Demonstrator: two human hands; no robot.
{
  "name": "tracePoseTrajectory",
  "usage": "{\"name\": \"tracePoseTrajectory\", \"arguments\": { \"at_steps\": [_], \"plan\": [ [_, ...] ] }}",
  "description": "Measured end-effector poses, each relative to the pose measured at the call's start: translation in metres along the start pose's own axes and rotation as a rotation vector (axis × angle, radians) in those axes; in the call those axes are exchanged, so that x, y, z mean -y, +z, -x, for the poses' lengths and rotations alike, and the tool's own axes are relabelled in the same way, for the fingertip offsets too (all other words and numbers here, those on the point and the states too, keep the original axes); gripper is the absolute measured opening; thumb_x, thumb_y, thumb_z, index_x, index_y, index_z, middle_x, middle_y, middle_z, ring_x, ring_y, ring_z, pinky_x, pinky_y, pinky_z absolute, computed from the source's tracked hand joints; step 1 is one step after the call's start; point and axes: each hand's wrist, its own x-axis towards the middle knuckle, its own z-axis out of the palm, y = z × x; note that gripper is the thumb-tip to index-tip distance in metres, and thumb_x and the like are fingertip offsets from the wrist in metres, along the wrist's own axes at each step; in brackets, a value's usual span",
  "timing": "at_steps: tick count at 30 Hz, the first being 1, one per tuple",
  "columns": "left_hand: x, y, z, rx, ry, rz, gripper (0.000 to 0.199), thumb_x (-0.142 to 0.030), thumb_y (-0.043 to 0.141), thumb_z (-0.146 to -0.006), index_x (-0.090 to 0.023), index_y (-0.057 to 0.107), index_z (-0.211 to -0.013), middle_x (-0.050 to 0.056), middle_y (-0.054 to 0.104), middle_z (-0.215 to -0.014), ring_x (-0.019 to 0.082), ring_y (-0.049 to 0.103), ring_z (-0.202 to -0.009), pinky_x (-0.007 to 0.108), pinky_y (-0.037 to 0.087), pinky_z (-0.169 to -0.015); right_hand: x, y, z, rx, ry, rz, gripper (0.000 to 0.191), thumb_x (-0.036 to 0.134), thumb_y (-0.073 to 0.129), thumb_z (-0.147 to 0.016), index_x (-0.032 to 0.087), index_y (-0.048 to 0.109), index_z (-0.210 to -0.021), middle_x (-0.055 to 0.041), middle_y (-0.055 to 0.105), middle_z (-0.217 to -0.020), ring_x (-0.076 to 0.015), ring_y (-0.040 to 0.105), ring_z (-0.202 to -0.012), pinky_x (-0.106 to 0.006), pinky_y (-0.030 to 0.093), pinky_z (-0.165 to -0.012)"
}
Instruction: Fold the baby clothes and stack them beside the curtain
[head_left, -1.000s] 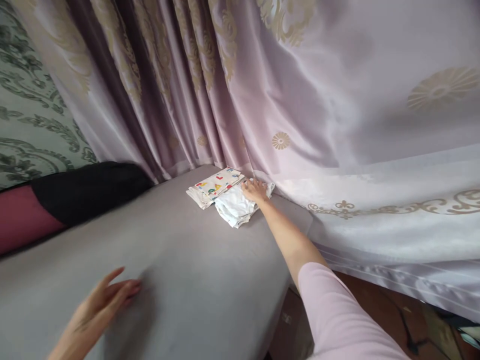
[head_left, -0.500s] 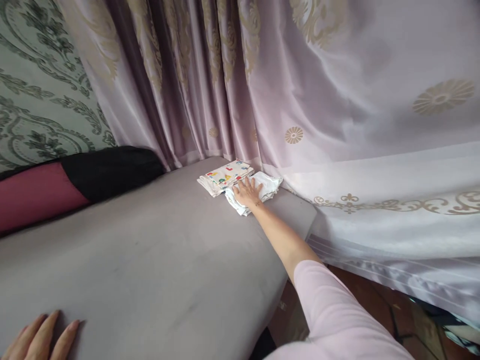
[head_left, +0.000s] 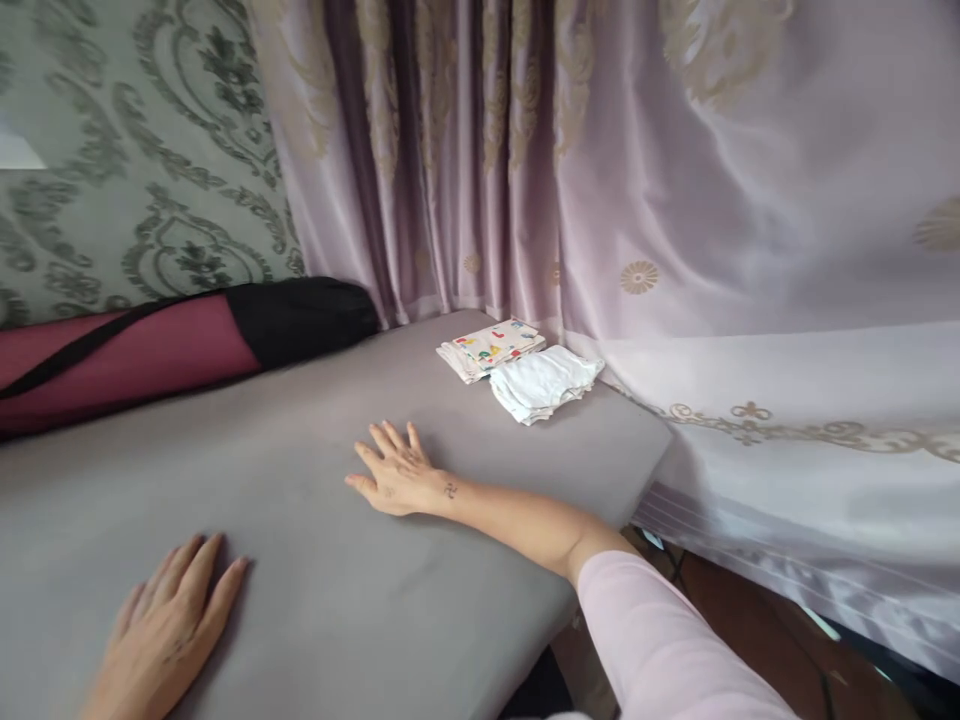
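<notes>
My right hand [head_left: 396, 472] is spread with its palm down on or just over the grey covered surface [head_left: 330, 600], holding nothing. Near the front left, my left hand [head_left: 169, 620] lies flat on the same cover, fingers stretched out. Beyond my right hand, by the curtain, sits a stack of folded white cloths [head_left: 546, 380]. Just behind and left of it, and touching it, is a folded cream cloth with a colourful print [head_left: 495, 347]. Neither hand touches the cloths.
A maroon and black long bag [head_left: 180, 345] lies along the back left edge against patterned wallpaper [head_left: 202, 200]. Mauve curtains [head_left: 465, 180] hang at the back and right. Dark floor tiles [head_left: 739, 600] show below the right edge.
My right hand has left the white cloth stack and moved left and nearer to me over the grey cover. My left hand has come further into view. The camera has turned left.
</notes>
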Motion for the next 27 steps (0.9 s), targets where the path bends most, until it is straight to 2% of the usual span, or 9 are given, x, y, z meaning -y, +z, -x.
{"name": "tracePoseTrajectory", "arguments": {
  "at_steps": [1, 2, 4, 9, 13, 16, 20, 24, 27],
  "plan": [
    [-0.006, -0.003, 0.0, -0.051, -0.114, 0.006, 0.058, -0.046, 0.032, -0.082, -0.024, 0.056, -0.131, 0.009, 0.051, -0.145, 0.028, 0.036, -0.142, 0.05, 0.028, -0.115, 0.011, 0.004, -0.004, 0.018, -0.031, -0.019, 0.065, 0.057, 0.026, -0.099, 0.014, 0.036, -0.147, -0.0197, 0.023, -0.159, -0.0335, 0.012, -0.148, -0.061, 0.009, -0.117],
    [-0.012, -0.005, -0.001, -0.04, -0.138, 0.017, 0.063, -0.047, 0.03, -0.085, -0.016, 0.052, -0.136, 0.014, 0.048, -0.147, 0.031, 0.038, -0.141, 0.053, 0.028, -0.114, 0.021, 0.008, -0.007, 0.036, -0.06, -0.037, 0.066, 0.057, 0.026, -0.099, 0.014, 0.036, -0.148, -0.0192, 0.022, -0.159, -0.0334, 0.012, -0.148, -0.061, 0.009, -0.117],
    [-0.023, -0.009, -0.002, -0.061, -0.143, 0.03, 0.064, -0.046, 0.03, -0.087, -0.011, 0.051, -0.136, 0.018, 0.048, -0.146, 0.033, 0.039, -0.139, 0.055, 0.028, -0.114, 0.041, 0.015, -0.012, 0.072, -0.115, -0.071, 0.067, 0.058, 0.025, -0.099, 0.014, 0.035, -0.149, -0.0191, 0.021, -0.159, -0.0336, 0.012, -0.148, -0.061, 0.01, -0.116],
    [-0.04, -0.017, 0.003, -0.1, -0.184, 0.145, 0.053, -0.038, 0.041, -0.09, -0.012, 0.054, -0.134, 0.018, 0.044, -0.149, 0.031, 0.035, -0.142, 0.052, 0.02, -0.117, 0.076, 0.034, -0.015, 0.139, -0.226, -0.101, 0.065, 0.053, 0.028, -0.1, 0.012, 0.035, -0.149, -0.0204, 0.021, -0.159, -0.0341, 0.014, -0.148, -0.06, 0.014, -0.116],
    [-0.038, -0.026, 0.004, -0.191, -0.249, 0.625, 0.04, -0.031, 0.065, -0.079, -0.021, 0.065, -0.118, 0.014, 0.049, -0.146, 0.028, 0.033, -0.143, 0.044, 0.011, -0.12, 0.085, 0.048, -0.017, 0.165, -0.229, -0.036, 0.064, 0.051, 0.029, -0.1, 0.012, 0.036, -0.15, -0.0198, 0.023, -0.159, -0.0333, 0.016, -0.148, -0.059, 0.01, -0.117],
    [-0.025, -0.037, 0.001, -0.214, -0.255, 0.918, 0.039, -0.029, 0.079, -0.067, -0.025, 0.07, -0.105, 0.012, 0.057, -0.139, 0.028, 0.038, -0.14, 0.04, 0.013, -0.12, 0.085, 0.056, -0.021, 0.147, -0.226, 0.013, 0.063, 0.05, 0.028, -0.099, 0.015, 0.036, -0.151, -0.0164, 0.024, -0.159, -0.031, 0.016, -0.148, -0.056, 0.008, -0.118],
    [0.0, -0.055, -0.003, -0.206, -0.191, 0.993, 0.032, -0.028, 0.082, -0.061, -0.026, 0.073, -0.091, 0.009, 0.072, -0.114, 0.028, 0.062, -0.114, 0.034, 0.037, -0.109, 0.083, 0.062, -0.023, 0.128, -0.223, 0.051, 0.062, 0.05, 0.028, -0.099, 0.019, 0.036, -0.151, -0.0128, 0.025, -0.159, -0.0287, 0.016, -0.148, -0.054, 0.009, -0.119],
    [0.035, -0.069, -0.001, -0.329, -0.233, 0.808, 0.02, -0.028, 0.077, -0.066, -0.026, 0.074, -0.085, 0.008, 0.074, -0.086, 0.022, 0.067, -0.081, 0.029, 0.05, -0.088, 0.082, 0.065, -0.025, 0.119, -0.219, 0.063, 0.062, 0.05, 0.027, -0.098, 0.019, 0.038, -0.151, -0.0128, 0.025, -0.159, -0.0286, 0.017, -0.148, -0.053, 0.009, -0.119],
    [0.067, -0.08, 0.007, -0.346, -0.324, 0.541, 0.019, -0.028, 0.065, -0.076, -0.02, 0.073, -0.091, 0.01, 0.071, -0.091, 0.022, 0.065, -0.08, 0.032, 0.049, -0.089, 0.082, 0.066, -0.026, 0.122, -0.221, 0.066, 0.062, 0.05, 0.026, -0.098, 0.019, 0.038, -0.15, -0.0123, 0.025, -0.159, -0.0281, 0.016, -0.148, -0.053, 0.008, -0.119]
  ]
}}
